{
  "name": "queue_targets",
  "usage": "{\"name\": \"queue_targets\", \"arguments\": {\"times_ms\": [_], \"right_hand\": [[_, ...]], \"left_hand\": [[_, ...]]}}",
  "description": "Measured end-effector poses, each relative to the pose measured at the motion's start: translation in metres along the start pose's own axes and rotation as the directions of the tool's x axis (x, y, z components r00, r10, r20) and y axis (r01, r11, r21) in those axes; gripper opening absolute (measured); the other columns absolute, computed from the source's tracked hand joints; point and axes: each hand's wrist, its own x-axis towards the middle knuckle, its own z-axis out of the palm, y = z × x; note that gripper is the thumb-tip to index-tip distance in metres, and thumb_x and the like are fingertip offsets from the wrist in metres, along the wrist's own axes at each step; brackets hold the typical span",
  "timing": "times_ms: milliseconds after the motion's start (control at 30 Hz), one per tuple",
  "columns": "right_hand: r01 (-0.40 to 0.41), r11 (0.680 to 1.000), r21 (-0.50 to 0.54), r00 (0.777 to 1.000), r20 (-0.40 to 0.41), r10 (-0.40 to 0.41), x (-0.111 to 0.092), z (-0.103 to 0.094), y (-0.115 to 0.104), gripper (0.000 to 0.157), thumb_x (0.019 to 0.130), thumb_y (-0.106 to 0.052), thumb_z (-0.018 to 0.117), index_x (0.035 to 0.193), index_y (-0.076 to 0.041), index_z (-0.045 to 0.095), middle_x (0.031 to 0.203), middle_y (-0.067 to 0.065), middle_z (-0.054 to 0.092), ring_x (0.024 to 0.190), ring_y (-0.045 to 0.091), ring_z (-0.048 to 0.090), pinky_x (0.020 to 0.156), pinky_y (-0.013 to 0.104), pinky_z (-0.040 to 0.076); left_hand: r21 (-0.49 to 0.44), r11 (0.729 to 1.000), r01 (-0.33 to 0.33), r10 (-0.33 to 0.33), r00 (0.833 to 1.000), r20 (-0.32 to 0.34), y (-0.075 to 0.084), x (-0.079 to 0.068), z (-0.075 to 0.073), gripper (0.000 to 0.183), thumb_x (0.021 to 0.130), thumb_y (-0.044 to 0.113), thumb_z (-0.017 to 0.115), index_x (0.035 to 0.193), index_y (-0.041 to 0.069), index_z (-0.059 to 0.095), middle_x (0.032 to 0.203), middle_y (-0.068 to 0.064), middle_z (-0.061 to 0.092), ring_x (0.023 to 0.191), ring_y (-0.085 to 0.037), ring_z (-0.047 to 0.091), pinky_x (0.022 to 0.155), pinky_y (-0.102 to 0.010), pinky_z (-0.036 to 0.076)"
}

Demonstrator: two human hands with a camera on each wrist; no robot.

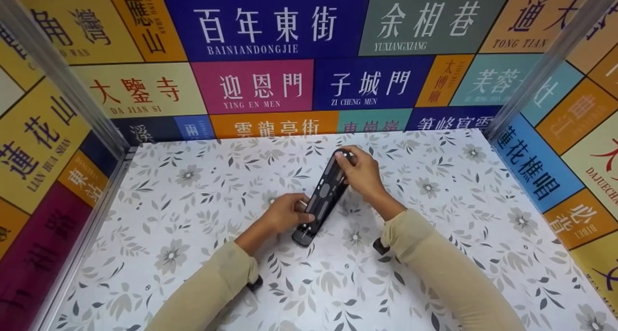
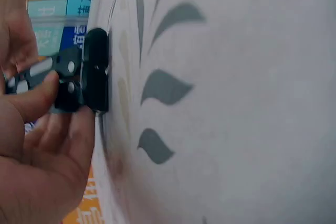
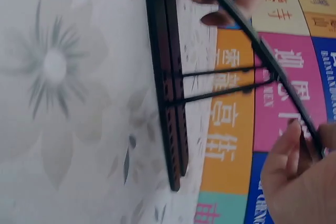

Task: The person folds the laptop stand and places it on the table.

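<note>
A black folding laptop stand (image 1: 324, 191) stands partly unfolded on the floral-patterned tabletop, slanting away to the right. In the right wrist view its notched base rails (image 3: 170, 129) lie on the table, and two thin struts (image 3: 226, 95) reach up to the raised upper part. My left hand (image 1: 285, 213) holds the near end, thumb on top; the left wrist view shows the fingers beside the rounded hinge end (image 2: 96, 72). At the far end, my right hand (image 1: 364, 174) pinches the raised top between thumb and fingers.
The white tabletop (image 1: 188, 225) has a grey leaf and flower print. Colourful panels (image 1: 265, 22) with Chinese lettering stand behind it and at both sides. Metal posts (image 1: 536, 61) rise at the back corners. Small dark devices (image 1: 381, 246) sit under both wrists.
</note>
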Motion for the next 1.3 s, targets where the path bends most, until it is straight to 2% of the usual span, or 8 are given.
{"name": "queue_targets", "arguments": {"times_ms": [133,233,300,433,533,767,1000,1300], "right_hand": [[-0.066,0.988,0.139,0.996,0.074,0.056,0.009,-0.007,0.01,0.05,0.108,-0.05,0.04,0.135,-0.015,0.063,0.105,0.012,0.068,0.101,0.043,0.064,0.084,0.052,0.058],[-0.041,0.999,0.014,0.991,0.128,0.039,0.016,-0.012,0.022,0.044,0.111,-0.041,0.037,0.139,-0.015,0.06,0.12,0.015,0.067,0.114,0.042,0.062,0.094,0.054,0.054],[0.055,0.986,-0.157,0.979,0.201,-0.023,0.022,-0.014,0.033,0.039,0.111,-0.031,0.044,0.143,-0.014,0.057,0.133,0.017,0.064,0.125,0.04,0.059,0.104,0.054,0.05],[0.257,0.9,-0.353,0.909,0.403,-0.101,0.031,-0.017,0.052,0.044,0.105,-0.022,0.057,0.147,-0.01,0.054,0.145,0.018,0.058,0.136,0.037,0.053,0.115,0.054,0.041],[0.273,0.874,-0.402,0.856,0.516,-0.03,0.034,-0.02,0.06,0.052,0.102,-0.032,0.064,0.149,-0.015,0.052,0.145,0.015,0.059,0.136,0.036,0.053,0.115,0.054,0.041],[0.109,0.857,-0.504,0.818,0.535,0.211,0.036,-0.025,0.064,0.08,0.087,-0.042,0.081,0.155,-0.019,0.045,0.162,0.011,0.041,0.144,0.036,0.045,0.12,0.053,0.035],[0.188,0.791,-0.582,0.855,0.493,0.16,0.034,-0.017,0.062,0.065,0.082,-0.04,0.086,0.14,-0.02,0.064,0.142,0.007,0.061,0.134,0.029,0.053,0.117,0.049,0.041],[0.2,0.792,-0.577,0.876,0.467,0.119,0.034,-0.012,0.06,0.057,0.077,-0.031,0.091,0.13,-0.022,0.071,0.124,0.001,0.071,0.116,0.017,0.061,0.108,0.043,0.049]], "left_hand": [[0.258,0.963,0.072,-0.033,0.988,-0.149,0.014,-0.02,0.011,0.031,0.089,0.022,0.08,0.113,0.007,0.068,0.091,-0.006,0.073,0.076,-0.016,0.065,0.068,-0.032,0.056],[0.451,0.878,0.157,-0.066,0.975,-0.211,0.021,-0.037,0.023,0.039,0.087,0.034,0.081,0.11,0.006,0.067,0.094,-0.007,0.07,0.083,-0.023,0.063,0.07,-0.04,0.057],[0.539,0.815,0.211,-0.099,0.968,-0.23,0.025,-0.046,0.031,0.046,0.086,0.04,0.081,0.11,0.004,0.066,0.099,-0.011,0.068,0.091,-0.029,0.062,0.072,-0.047,0.056],[0.603,0.735,0.31,-0.215,0.95,-0.227,0.031,-0.058,0.043,0.06,0.087,0.043,0.079,0.121,-0.003,0.065,0.128,-0.02,0.06,0.123,-0.043,0.054,0.084,-0.063,0.055],[0.613,0.704,0.358,-0.281,0.933,-0.223,0.034,-0.059,0.047,0.059,0.089,0.04,0.077,0.126,-0.005,0.066,0.142,-0.022,0.052,0.139,-0.046,0.043,0.092,-0.072,0.049],[0.593,0.699,0.4,-0.331,0.916,-0.227,0.036,-0.057,0.05,0.06,0.091,0.036,0.076,0.132,-0.006,0.064,0.155,-0.023,0.043,0.148,-0.048,0.033,0.102,-0.077,0.04],[0.574,0.706,0.415,-0.357,0.908,-0.218,0.036,-0.058,0.051,0.065,0.092,0.037,0.075,0.139,-0.005,0.058,0.161,-0.023,0.035,0.151,-0.048,0.026,0.106,-0.078,0.036],[0.55,0.711,0.438,-0.384,0.897,-0.218,0.037,-0.058,0.05,0.069,0.094,0.038,0.073,0.148,0.0,0.051,0.165,-0.021,0.029,0.154,-0.046,0.021,0.11,-0.076,0.032]]}}
